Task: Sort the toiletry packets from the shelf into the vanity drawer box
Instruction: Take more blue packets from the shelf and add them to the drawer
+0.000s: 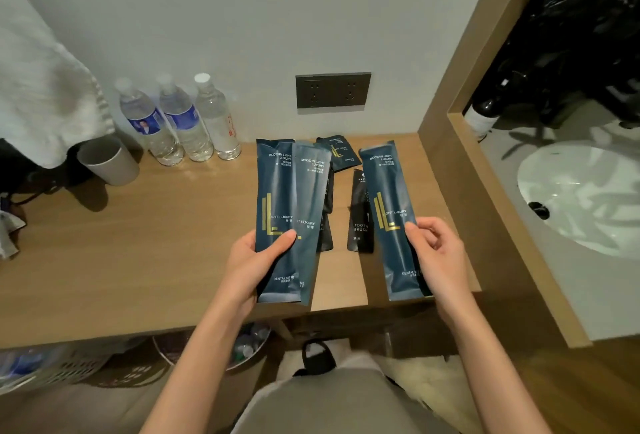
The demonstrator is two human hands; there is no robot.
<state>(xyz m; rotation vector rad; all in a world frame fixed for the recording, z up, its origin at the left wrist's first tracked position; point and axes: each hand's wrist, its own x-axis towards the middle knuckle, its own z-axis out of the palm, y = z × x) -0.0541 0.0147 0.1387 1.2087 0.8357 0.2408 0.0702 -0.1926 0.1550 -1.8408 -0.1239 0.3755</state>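
My left hand (254,262) grips two long dark-blue packets fanned together: a dental kit packet (275,198) in front and a second blue packet (310,191) behind it. My right hand (438,253) holds another blue dental kit packet (389,205) by its right edge. All three are lifted above the wooden shelf (156,225). On the shelf lie a black toothbrush packet (360,222), a small dark square packet (337,151) near the wall, and a black packet (327,212) mostly hidden behind the left-hand packets. No drawer box is in view.
Three water bottles (183,122) and a grey cup (109,160) stand at the shelf's back left, beside a hanging towel (41,87). A wall socket (332,90) is above the packets. A white sink (585,191) lies right of the wooden partition. Baskets sit under the shelf.
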